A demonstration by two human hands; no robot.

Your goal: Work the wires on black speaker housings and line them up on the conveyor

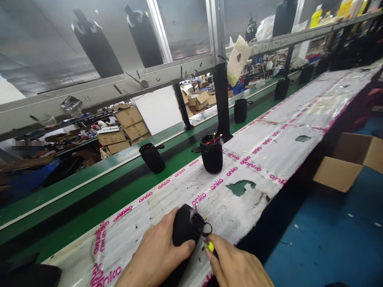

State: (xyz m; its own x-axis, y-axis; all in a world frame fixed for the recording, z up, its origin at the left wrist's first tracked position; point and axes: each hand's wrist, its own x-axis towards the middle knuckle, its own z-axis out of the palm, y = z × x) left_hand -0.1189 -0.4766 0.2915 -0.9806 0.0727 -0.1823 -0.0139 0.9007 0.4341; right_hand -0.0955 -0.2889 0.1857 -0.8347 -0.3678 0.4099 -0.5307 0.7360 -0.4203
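Observation:
My left hand [158, 249] wraps round a black fabric-covered cylinder [183, 225], which looks like a portable speaker shell. It lies tilted over the covered bench, its open end turned to the right. Thin wires with a small yellow plug stick out by that end, and a dark loop shows beside it. In my right hand [233, 259] is a small yellow-handled tool [210, 246] with a thin metal shaft, its tip at the open end of the cylinder. Just beyond, a second black cylinder [212, 157] stands upright with red wires showing at its top.
A green conveyor belt [179, 153] runs along the far side, carrying several similar black cylinders [152, 158]. White sheeting with pink printed tape covers the bench [167, 203]. A metal post [221, 99] rises behind it. An open cardboard box [338, 171] sits at the right.

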